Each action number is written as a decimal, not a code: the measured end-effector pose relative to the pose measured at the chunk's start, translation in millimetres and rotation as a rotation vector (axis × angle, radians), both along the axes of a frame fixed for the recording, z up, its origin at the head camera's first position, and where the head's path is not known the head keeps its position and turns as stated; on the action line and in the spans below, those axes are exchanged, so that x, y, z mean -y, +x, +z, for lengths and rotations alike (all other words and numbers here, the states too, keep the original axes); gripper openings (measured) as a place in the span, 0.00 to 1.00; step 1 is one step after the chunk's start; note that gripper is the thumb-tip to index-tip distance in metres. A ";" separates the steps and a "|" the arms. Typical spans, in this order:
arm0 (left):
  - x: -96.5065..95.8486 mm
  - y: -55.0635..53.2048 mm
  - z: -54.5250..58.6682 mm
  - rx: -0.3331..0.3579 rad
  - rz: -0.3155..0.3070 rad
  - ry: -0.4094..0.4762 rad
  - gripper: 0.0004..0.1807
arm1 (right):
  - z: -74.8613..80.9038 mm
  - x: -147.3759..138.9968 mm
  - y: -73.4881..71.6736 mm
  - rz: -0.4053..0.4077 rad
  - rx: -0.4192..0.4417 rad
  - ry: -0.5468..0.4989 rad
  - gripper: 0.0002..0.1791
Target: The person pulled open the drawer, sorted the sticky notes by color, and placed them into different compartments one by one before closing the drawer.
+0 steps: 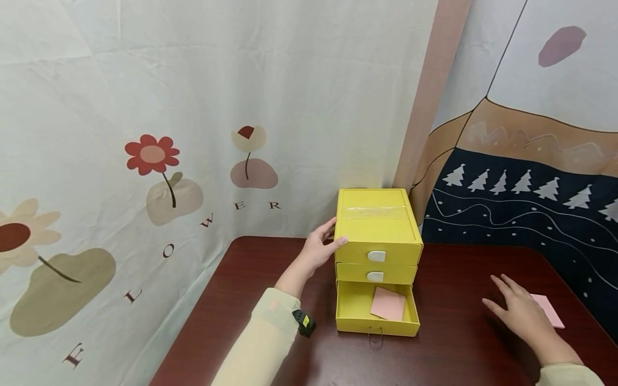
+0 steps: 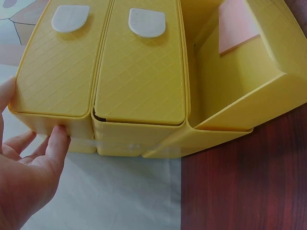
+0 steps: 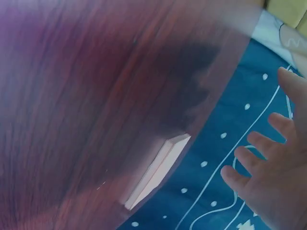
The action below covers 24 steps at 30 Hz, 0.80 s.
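Observation:
A yellow three-drawer desk organizer point(image 1: 379, 217) stands on the table. Its bottom drawer point(image 1: 354, 303) is pulled out, and a pink sticky note pad point(image 1: 388, 304) lies inside. My left hand point(image 1: 320, 246) rests against the organizer's upper left side, fingertips point(image 2: 58, 132) on the side wall and thumb at the front corner. To the right, my right hand point(image 1: 519, 310) is spread over the table with nothing held. Beside it lies a second pink pad point(image 1: 548, 311), partly hidden by the hand in the head view; the right wrist view shows its pale edge point(image 3: 160, 167).
The two upper drawers are closed, with white tabs point(image 1: 376, 256) on their fronts. A thin wire loop point(image 1: 375, 339) hangs at the bottom drawer's front. Behind the dark red table point(image 1: 454, 332) hang a pale flower-print curtain point(image 1: 309, 107) and a dark tree-print cloth point(image 1: 512, 214).

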<state>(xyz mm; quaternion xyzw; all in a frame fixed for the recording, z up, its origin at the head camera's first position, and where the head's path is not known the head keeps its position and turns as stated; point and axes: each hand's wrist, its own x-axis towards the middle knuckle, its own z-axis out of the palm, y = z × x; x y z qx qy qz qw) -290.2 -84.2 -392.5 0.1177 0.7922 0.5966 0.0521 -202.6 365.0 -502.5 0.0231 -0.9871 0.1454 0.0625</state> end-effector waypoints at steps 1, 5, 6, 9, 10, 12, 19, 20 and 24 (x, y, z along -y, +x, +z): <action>0.1 -0.2 -0.1 0.001 0.000 0.000 0.40 | -0.4 -3.3 -0.8 -0.009 0.005 -0.001 0.43; 0.2 -0.5 -0.2 0.001 0.000 -0.002 0.40 | -3.1 -15.0 -4.1 -0.036 0.013 -0.008 0.47; 0.2 -0.6 -0.3 0.002 0.001 -0.003 0.40 | -3.8 -17.8 -4.6 -0.043 0.021 -0.012 0.48; 0.1 -0.5 -0.2 0.002 0.000 -0.005 0.40 | -7.1 -27.3 -6.1 -0.073 0.061 -0.010 0.54; 0.1 -0.3 -0.2 -0.003 -0.003 -0.007 0.40 | -7.9 -30.4 -6.6 -0.087 0.076 -0.011 0.56; 0.1 0.0 -0.3 -0.005 -0.004 -0.007 0.40 | -9.5 -35.8 -7.2 -0.119 0.102 -0.022 0.58; 0.4 0.8 -0.3 -0.034 -0.007 -0.022 0.42 | -11.8 -48.3 -7.7 -0.221 0.227 -0.081 0.60; 0.3 1.0 -0.3 -0.039 -0.007 -0.024 0.43 | -11.3 -49.4 -7.8 -0.238 0.258 -0.094 0.61; 0.2 0.6 -0.7 -0.038 -0.004 -0.023 0.42 | -7.4 -49.8 -8.4 -0.334 0.367 -0.138 0.63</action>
